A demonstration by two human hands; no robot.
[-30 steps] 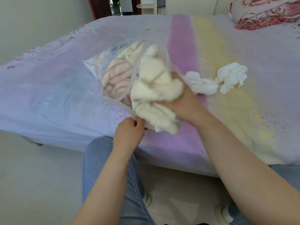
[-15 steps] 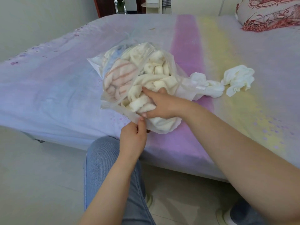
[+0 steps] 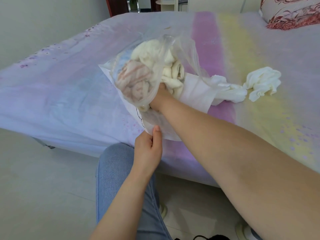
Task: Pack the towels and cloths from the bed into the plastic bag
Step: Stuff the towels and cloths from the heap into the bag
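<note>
A clear plastic bag [image 3: 183, 49] lies on the bed [image 3: 69, 87], stuffed with a pink-striped towel [image 3: 135, 78] and a cream towel [image 3: 171, 70]. My right hand [image 3: 160, 97] is pushed into the bag's mouth, fingers buried in the cream towel. My left hand [image 3: 149, 148] pinches the bag's lower edge near the bed's front edge. Two white cloths lie loose on the bed to the right: one [image 3: 230, 90] touches the bag, the other [image 3: 263, 82] sits further right.
A red-patterned pillow [image 3: 290, 16] rests at the bed's far right corner. My jeans-clad leg [image 3: 117, 179] is below the bed edge, over a pale tiled floor [image 3: 43, 187]. A doorway and furniture stand behind the bed.
My right hand has pushed the cream towel from outside the bag down into it. My left hand keeps hold of the bag's edge.
</note>
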